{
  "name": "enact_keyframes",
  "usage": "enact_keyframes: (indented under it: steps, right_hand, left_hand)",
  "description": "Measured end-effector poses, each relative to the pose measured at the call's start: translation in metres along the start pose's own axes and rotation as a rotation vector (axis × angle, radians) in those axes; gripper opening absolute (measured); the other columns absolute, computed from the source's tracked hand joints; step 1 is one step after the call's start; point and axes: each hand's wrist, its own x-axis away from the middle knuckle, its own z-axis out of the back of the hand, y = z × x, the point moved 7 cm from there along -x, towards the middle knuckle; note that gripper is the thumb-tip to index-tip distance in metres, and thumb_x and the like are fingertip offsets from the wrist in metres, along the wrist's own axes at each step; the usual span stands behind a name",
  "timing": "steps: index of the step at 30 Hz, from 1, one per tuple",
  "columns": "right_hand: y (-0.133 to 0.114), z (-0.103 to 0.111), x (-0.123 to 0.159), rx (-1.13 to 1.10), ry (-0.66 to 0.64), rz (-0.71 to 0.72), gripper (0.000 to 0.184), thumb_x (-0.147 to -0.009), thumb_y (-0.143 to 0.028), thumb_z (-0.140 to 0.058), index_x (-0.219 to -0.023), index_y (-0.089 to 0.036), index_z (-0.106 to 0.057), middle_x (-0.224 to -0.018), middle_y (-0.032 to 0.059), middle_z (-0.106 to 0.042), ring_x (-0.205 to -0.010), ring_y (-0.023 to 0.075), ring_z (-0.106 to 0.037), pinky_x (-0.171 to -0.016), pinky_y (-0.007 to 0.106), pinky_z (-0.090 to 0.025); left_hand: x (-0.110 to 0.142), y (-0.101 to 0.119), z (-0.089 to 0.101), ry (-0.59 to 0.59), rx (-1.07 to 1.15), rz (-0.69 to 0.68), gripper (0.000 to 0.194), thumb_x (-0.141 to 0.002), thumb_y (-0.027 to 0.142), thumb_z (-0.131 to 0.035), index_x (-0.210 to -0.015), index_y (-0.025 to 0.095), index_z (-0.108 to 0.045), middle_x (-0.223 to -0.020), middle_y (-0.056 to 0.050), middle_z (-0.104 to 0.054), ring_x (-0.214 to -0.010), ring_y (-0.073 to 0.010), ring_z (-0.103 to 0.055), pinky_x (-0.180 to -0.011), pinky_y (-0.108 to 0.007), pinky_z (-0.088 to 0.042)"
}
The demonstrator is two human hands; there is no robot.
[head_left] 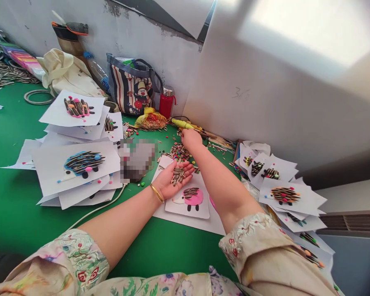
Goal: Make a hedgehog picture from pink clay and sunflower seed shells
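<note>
My left hand (176, 177) is palm up with its fingers slightly cupped, holding a small heap of sunflower seeds (178, 176). Just below it lies a white card (175, 209) bearing a pink hedgehog figure (195, 199), partly covered with seeds on its upper left. This card rests on a larger white sheet (186, 225). Farther back, my right hand (191, 139) is closed at a yellow tool that looks like a glue gun (182, 123); the fingertips are hidden behind the hand. Between my hands lies a pile of seeds and coloured pom-poms (179, 151).
Stacks of hedgehog cards stand at the left (46, 181) and right (265, 196). A pixelated object (138, 160) with a white cable (106, 205) lies left of my left hand. Along the wall are a striped bag (123, 88), a red flask (166, 102) and a yellow net bag (151, 119).
</note>
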Motion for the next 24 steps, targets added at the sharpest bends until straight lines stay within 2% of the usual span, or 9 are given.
enact_keyframes:
  steps: [3,7,10,13,16,19,24]
  right_hand:
    - [0.007,0.016,0.015,-0.042,0.07,-0.014,0.032,-0.101,-0.026,-0.034,-0.117,-0.01,-0.056,-0.104,0.0114,-0.066,-0.097,0.0189,-0.061,-0.085,0.032,-0.044]
    - [0.024,0.035,0.064,-0.336,0.116,0.046,0.021,-0.093,-0.029,-0.045,-0.102,-0.019,-0.061,-0.087,0.0022,-0.069,-0.077,0.0158,-0.06,-0.07,0.027,-0.044]
    - [0.043,0.031,0.119,-0.541,0.039,0.033,0.016,-0.087,-0.03,-0.051,-0.09,-0.02,-0.064,-0.08,-0.0005,-0.069,-0.071,0.0147,-0.06,-0.064,0.025,-0.044]
    - [0.055,0.017,0.175,-0.734,-0.05,0.01,0.013,-0.084,-0.027,-0.054,-0.089,-0.022,-0.065,-0.082,-0.0002,-0.071,-0.075,0.0162,-0.065,-0.069,0.027,-0.049]
    - [0.056,0.002,0.218,-0.779,-0.09,-0.012,0.012,-0.082,-0.024,-0.057,-0.09,-0.024,-0.067,-0.085,0.0006,-0.072,-0.078,0.0179,-0.067,-0.073,0.03,-0.051]
    - [0.049,-0.004,0.24,-0.691,-0.069,-0.02,0.014,-0.083,-0.02,-0.058,-0.091,-0.025,-0.069,-0.087,0.0005,-0.072,-0.079,0.0173,-0.065,-0.074,0.03,-0.051]
    - [0.033,-0.002,0.243,-0.586,0.008,0.097,0.011,-0.085,-0.019,-0.061,-0.089,-0.024,-0.07,-0.09,0.0029,-0.069,-0.086,0.0175,-0.063,-0.078,0.03,-0.05]
  left_hand:
    - [0.0,0.0,0.0,-0.002,-0.003,0.0,0.04,-0.1,0.041,-0.038,-0.106,0.012,-0.065,-0.104,-0.015,-0.071,-0.101,-0.0212,-0.069,-0.09,-0.036,-0.054]
    - [0.0,0.0,0.0,0.0,-0.014,-0.002,0.041,-0.1,0.041,-0.037,-0.106,0.011,-0.064,-0.106,-0.016,-0.07,-0.102,-0.0217,-0.068,-0.091,-0.036,-0.054]
    - [0.0,0.001,0.0,-0.004,-0.022,-0.006,0.04,-0.1,0.04,-0.037,-0.104,0.011,-0.065,-0.105,-0.015,-0.07,-0.099,-0.0215,-0.069,-0.091,-0.037,-0.054]
    - [0.0,0.001,-0.001,-0.01,-0.01,-0.012,0.038,-0.1,0.038,-0.039,-0.103,0.011,-0.065,-0.105,-0.014,-0.071,-0.101,-0.0215,-0.069,-0.093,-0.037,-0.053]
    - [0.0,0.001,0.0,-0.007,-0.005,-0.016,0.036,-0.1,0.037,-0.04,-0.104,0.011,-0.065,-0.106,-0.014,-0.07,-0.103,-0.021,-0.068,-0.094,-0.038,-0.053]
    - [-0.001,0.001,0.001,-0.008,-0.012,-0.014,0.037,-0.1,0.038,-0.04,-0.104,0.011,-0.065,-0.109,-0.015,-0.07,-0.104,-0.0215,-0.067,-0.094,-0.038,-0.053]
    - [-0.001,0.001,0.001,-0.004,-0.024,-0.026,0.037,-0.1,0.037,-0.041,-0.104,0.011,-0.066,-0.113,-0.015,-0.069,-0.107,-0.0218,-0.067,-0.094,-0.037,-0.053]
